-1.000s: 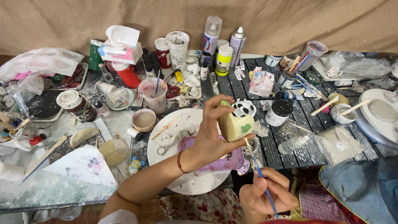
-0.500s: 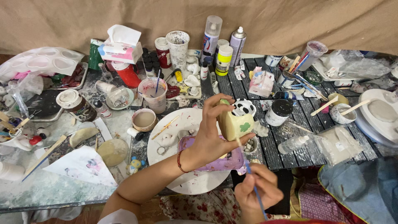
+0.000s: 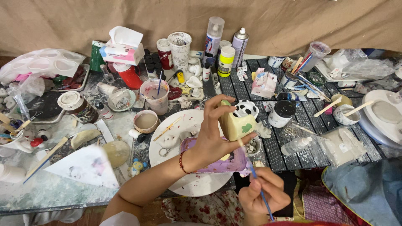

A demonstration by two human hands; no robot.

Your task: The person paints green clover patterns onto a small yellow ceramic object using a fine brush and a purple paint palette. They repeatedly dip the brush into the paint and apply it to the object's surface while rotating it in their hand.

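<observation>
**Painting a little cow-topped figurine at a very messy desk**

The cream block figurine with a black-and-white spotted top and a green clover on its side sits mid-frame, lifted above the desk. The left hand has it, fingers wrapped tight round the back and base, a red bracelet on the wrist. At 6 o'clock from it, the right hand has its fingers pinched shut on a blue-handled paintbrush, whose tip points up toward the figurine's bottom edge. Under the left hand there's a purple paint tray lying on a white round plate. At 12 o'clock stand the spray cans, at 10 o'clock a tissue box.
</observation>
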